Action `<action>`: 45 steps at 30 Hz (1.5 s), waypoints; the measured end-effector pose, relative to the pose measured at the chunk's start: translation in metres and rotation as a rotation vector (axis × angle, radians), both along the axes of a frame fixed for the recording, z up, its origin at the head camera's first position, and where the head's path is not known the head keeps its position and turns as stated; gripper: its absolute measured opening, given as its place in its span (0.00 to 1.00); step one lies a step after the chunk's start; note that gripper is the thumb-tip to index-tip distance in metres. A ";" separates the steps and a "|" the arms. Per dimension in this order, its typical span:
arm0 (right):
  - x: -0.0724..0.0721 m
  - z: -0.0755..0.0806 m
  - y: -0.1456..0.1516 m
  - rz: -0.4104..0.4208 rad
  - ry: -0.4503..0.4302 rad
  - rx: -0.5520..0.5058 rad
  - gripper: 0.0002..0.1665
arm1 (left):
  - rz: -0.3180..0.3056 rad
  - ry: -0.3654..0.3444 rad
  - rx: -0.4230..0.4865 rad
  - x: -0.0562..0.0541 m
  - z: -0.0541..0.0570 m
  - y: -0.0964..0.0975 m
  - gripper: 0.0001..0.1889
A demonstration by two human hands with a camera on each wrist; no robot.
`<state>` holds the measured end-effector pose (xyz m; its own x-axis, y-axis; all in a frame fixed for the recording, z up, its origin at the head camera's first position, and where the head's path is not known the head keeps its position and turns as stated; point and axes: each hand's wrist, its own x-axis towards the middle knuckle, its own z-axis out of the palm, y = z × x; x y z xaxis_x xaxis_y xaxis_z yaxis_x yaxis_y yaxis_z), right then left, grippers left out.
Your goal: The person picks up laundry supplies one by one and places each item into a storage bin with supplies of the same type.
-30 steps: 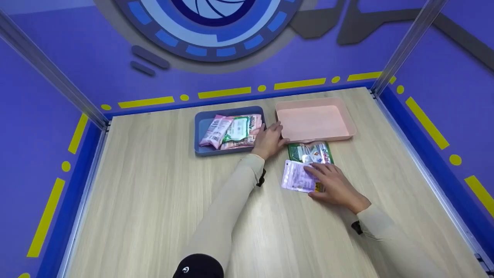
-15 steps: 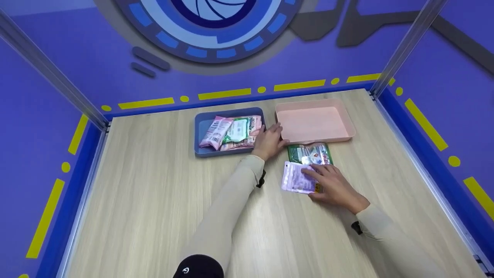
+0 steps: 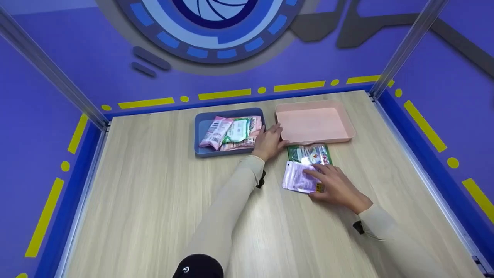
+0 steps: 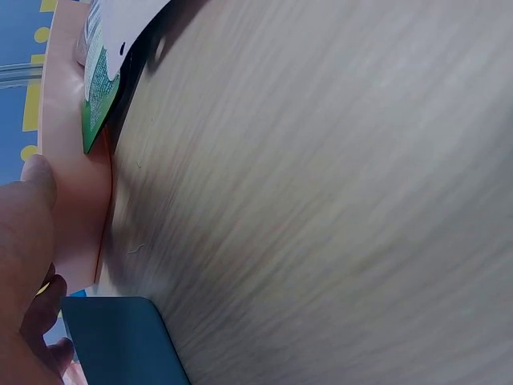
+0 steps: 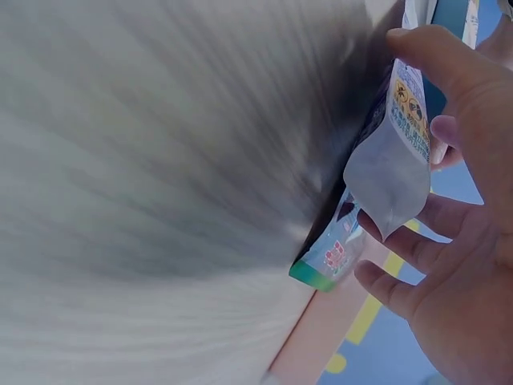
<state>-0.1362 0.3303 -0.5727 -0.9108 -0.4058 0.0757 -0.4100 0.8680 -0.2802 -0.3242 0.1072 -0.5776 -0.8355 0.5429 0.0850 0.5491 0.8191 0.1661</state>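
Note:
My left hand [image 3: 269, 142] rests where the blue tray [image 3: 214, 153] and the pink tray [image 3: 312, 124] stand side by side. Its thumb [image 4: 40, 180] touches the pink tray's outer wall, and its other fingers lie around the gap between the trays. A purple pouch [image 3: 296, 177] lies in front of the pink tray, gripped by my right hand [image 3: 336, 187] with the thumb at the near edge and fingers over the top and far side. Partly under it is a green and white pouch [image 3: 295, 153], whose far edge meets the pink tray. The purple pouch's bottom fold bulges in the right wrist view.
Inside the blue tray lie a pink packet [image 3: 217, 132], a green and white packet [image 3: 237, 130] and more pink packaging [image 3: 254, 124]. The pink tray holds nothing. Blue-purple walls [image 3: 227, 83] bound the wooden tabletop [image 3: 154, 185] at the back and sides.
Hardly anything has moved. The purple pouch and my right hand have shifted very slightly; my left hand stays at the trays.

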 end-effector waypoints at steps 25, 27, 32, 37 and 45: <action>-0.002 0.008 0.015 0.014 0.143 -0.051 0.44 | 0.018 -0.037 0.023 0.002 0.002 0.002 0.34; -0.002 0.008 0.016 0.017 0.160 -0.059 0.44 | 0.022 -0.037 0.020 0.002 0.002 0.002 0.34; -0.001 0.009 0.018 0.007 0.171 -0.064 0.44 | 0.025 -0.043 0.037 0.003 0.001 0.002 0.34; -0.002 0.010 0.020 0.006 0.184 -0.070 0.43 | 0.021 -0.037 0.042 0.002 0.000 0.001 0.34; -0.003 0.015 0.021 0.000 0.169 -0.061 0.44 | 0.018 -0.033 0.046 0.003 0.002 0.001 0.34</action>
